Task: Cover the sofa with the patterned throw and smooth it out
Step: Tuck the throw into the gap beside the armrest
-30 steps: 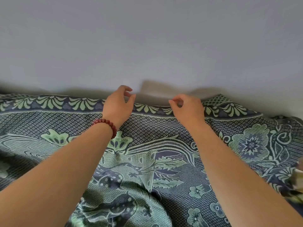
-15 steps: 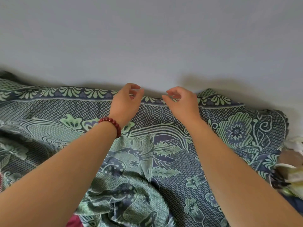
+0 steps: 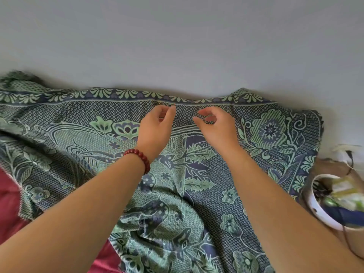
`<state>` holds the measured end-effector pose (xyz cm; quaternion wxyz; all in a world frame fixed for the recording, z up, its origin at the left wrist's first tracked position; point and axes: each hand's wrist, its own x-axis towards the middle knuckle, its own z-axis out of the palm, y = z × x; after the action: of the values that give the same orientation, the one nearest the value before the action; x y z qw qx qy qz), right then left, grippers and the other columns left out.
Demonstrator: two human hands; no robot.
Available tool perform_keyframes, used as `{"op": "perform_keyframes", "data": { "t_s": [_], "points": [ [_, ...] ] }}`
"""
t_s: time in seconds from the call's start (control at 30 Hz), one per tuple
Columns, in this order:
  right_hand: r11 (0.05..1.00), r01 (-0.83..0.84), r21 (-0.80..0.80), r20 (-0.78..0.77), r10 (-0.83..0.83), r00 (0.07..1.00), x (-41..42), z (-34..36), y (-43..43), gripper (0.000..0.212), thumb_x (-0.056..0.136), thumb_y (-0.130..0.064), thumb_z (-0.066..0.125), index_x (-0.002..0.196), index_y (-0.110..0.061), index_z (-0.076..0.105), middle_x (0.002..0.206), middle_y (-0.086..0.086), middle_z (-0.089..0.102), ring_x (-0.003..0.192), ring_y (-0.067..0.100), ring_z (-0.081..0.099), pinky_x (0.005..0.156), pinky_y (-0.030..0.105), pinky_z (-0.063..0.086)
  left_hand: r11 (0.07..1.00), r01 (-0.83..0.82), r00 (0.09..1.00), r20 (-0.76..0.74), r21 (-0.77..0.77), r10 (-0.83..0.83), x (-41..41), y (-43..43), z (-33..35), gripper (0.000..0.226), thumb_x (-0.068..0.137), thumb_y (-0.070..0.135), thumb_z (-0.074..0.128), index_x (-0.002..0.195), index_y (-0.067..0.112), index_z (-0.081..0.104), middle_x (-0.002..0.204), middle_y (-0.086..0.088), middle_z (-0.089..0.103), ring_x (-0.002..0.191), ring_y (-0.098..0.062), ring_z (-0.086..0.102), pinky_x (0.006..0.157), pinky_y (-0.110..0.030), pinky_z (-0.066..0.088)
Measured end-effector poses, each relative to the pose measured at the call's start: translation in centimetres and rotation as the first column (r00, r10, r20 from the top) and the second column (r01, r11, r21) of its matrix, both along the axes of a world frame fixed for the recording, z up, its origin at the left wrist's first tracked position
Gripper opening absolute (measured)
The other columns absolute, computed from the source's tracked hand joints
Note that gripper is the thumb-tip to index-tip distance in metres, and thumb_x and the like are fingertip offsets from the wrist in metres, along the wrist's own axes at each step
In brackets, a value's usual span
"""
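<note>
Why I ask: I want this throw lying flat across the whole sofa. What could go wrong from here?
1. The left hand and right hand are up near the top border of the throw, while red sofa shows at lower left; pulling upward may uncover more.
2. Thick folds bunch in the middle; smoothing only near the wall would probably leave them.
3. A white container of items sits beside the throw's right edge; a sideways tug could tip it.

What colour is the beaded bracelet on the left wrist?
Dark red. The beaded bracelet shows clearly in the head view, the only one.
</note>
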<state>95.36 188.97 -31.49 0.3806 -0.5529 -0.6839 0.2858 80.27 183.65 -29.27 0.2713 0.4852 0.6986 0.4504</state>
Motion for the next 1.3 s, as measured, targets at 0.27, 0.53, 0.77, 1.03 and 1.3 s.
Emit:
{"op": "perform_keyframes", "data": {
  "t_s": [0.27, 0.53, 0.77, 1.03, 1.3],
  "points": [
    [0.997, 0.063, 0.038, -0.026, -0.062, 0.998, 0.5, -0.7, -10.7, 0.019, 0.082, -0.031, 0.071, 0.097, -0.020, 0.069, 0.095, -0.009, 0.067, 0.082, 0.001, 0.060, 0.063, 0.002, 0.040, 0.997, 0.011, 0.999, 0.042, 0.077, -0.015, 1.6, -9.3, -1.0, 0.027, 0.094, 0.042, 0.045, 0.096, 0.019, 0.060, 0.081, 0.012, 0.061, 0.069, 0.002, 0.053, 0.057, -0.015, 0.041],
    [0.993, 0.111, -0.046, -0.057, -0.113, 0.992, 2.2, 0.3, -20.8, 0.021, 0.085, -0.040, 0.066, 0.100, -0.025, 0.066, 0.101, -0.016, 0.063, 0.089, -0.006, 0.056, 0.068, 0.008, 0.040, 0.989, 0.101, 0.990, 0.091, 0.105, -0.111, 2.7, -17.9, -0.1, 0.026, 0.096, 0.038, 0.044, 0.098, 0.017, 0.058, 0.086, 0.006, 0.062, 0.070, -0.002, 0.053, 0.056, -0.012, 0.042],
    [0.984, 0.161, -0.081, -0.069, -0.167, 0.983, 5.1, -0.2, -26.1, 0.016, 0.086, -0.039, 0.064, 0.096, -0.026, 0.067, 0.098, -0.017, 0.065, 0.090, -0.001, 0.058, 0.069, 0.009, 0.040, 0.991, 0.120, 0.985, 0.115, 0.064, -0.126, 4.9, -22.2, -1.3, 0.027, 0.095, 0.041, 0.044, 0.099, 0.018, 0.057, 0.080, 0.011, 0.058, 0.063, 0.006, 0.050, 0.059, -0.016, 0.040],
    [0.990, 0.077, -0.120, -0.060, -0.085, 0.995, 5.7, -3.5, -28.9, 0.016, 0.086, -0.039, 0.066, 0.094, -0.025, 0.067, 0.098, -0.013, 0.065, 0.089, -0.002, 0.058, 0.067, 0.006, 0.041, 0.998, 0.053, 0.987, 0.149, 0.040, -0.058, 6.3, -26.2, -4.0, 0.025, 0.096, 0.041, 0.044, 0.099, 0.019, 0.057, 0.092, 0.007, 0.063, 0.084, -0.007, 0.059, 0.068, -0.018, 0.043],
    [0.988, -0.103, -0.111, -0.148, 0.086, 0.985, 1.0, -2.3, -30.9, 0.019, 0.084, -0.040, 0.067, 0.094, -0.023, 0.067, 0.097, -0.010, 0.066, 0.085, -0.003, 0.058, 0.064, 0.003, 0.040, 0.987, -0.141, 0.981, 0.146, 0.082, 0.128, 2.2, -30.5, -3.8, 0.031, 0.096, 0.041, 0.043, 0.103, 0.015, 0.059, 0.090, 0.006, 0.064, 0.080, -0.006, 0.059, 0.067, -0.015, 0.044]
  ]
}}
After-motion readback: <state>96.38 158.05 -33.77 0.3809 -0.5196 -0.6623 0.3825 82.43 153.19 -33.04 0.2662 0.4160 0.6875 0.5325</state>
